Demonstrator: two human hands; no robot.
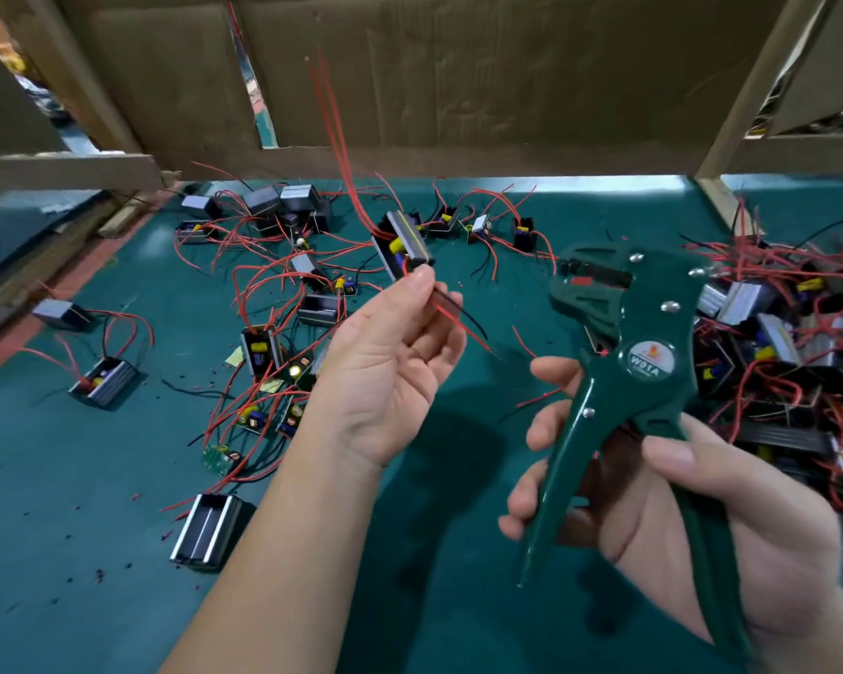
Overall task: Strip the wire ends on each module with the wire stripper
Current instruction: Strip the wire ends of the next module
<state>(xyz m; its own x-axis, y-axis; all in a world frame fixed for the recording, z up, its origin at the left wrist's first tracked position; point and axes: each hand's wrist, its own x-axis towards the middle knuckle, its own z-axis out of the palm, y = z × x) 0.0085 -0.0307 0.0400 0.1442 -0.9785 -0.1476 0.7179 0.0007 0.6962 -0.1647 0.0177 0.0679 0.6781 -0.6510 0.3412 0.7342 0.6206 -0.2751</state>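
Fingers of the left hand are pinched together on a thin red and black wire pair, whose loose ends stick out toward four o'clock. Just above that pinch, at twelve o'clock from it, rides the small black box-shaped module with a silver metal side, lifted clear of the teal bench mat. Two long red leads rise from it toward eleven o'clock. Over at the right hand, the fingers are curled round both handles of the dark green metal wire stripper. Its head is aimed at eleven o'clock, near the wire ends but apart from them. A tangled heap of modules with red wires lies at three o'clock on the mat, and looser modules are scattered from nine round to twelve. At the back stands brown cardboard sheeting.
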